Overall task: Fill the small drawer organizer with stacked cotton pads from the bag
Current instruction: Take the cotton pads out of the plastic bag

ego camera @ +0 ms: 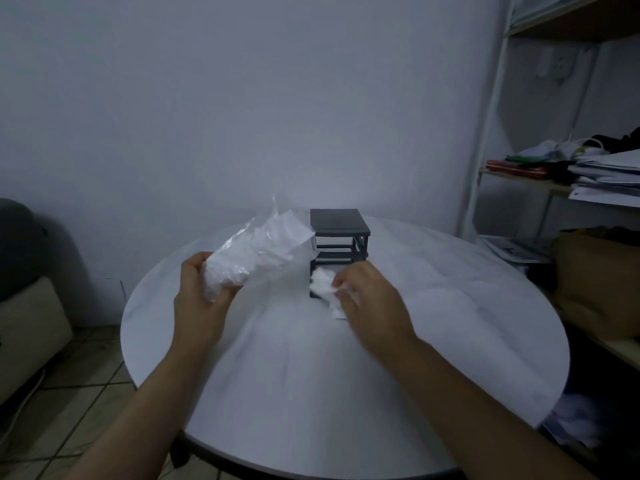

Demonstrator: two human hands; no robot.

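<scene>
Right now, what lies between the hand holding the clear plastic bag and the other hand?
Head view: bare white table, then white cotton pads that the right hand pinches at the drawer of the dark grey organizer.

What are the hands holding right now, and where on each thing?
The left hand grips the plastic bag at its near end. The right hand pinches cotton pads by their near edge.

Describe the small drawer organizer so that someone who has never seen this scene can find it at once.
Start at the round white table. Near its far edge, just right of the clear plastic bag that the left hand holds, stands the drawer organizer. It is the only dark, box-shaped thing there, an open frame with white cotton pads at its foot.
</scene>
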